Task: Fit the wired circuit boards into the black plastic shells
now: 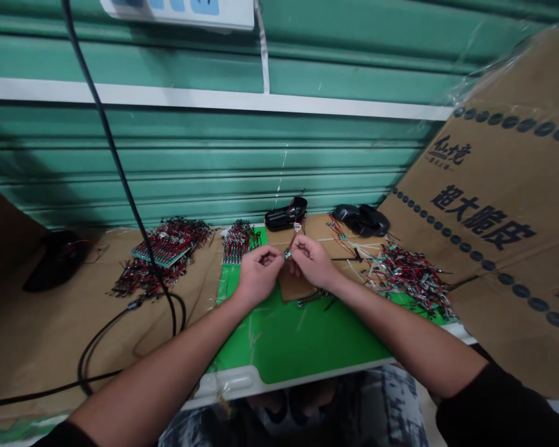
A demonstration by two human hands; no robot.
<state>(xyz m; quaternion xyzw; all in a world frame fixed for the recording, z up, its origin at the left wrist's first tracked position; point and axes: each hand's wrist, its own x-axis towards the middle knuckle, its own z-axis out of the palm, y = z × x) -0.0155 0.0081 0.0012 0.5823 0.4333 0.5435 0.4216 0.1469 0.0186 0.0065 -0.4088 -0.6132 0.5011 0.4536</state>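
My left hand and my right hand meet over the green work surface. Pinched between the fingertips of both is a small circuit board with thin wires; the fingers cover most of it. A small clear piece shows just above my right fingers; whether it is joined to the board I cannot tell. Below the hands lies a brown cardboard piece, with a few wired boards along its front edge. Behind the hands rests a black plastic housing with a red wire.
Heaps of wired boards lie at left, beside my left hand and at right. More black housings stand at the back. A black cable hangs at left. A cardboard box walls the right; a green shutter closes the back.
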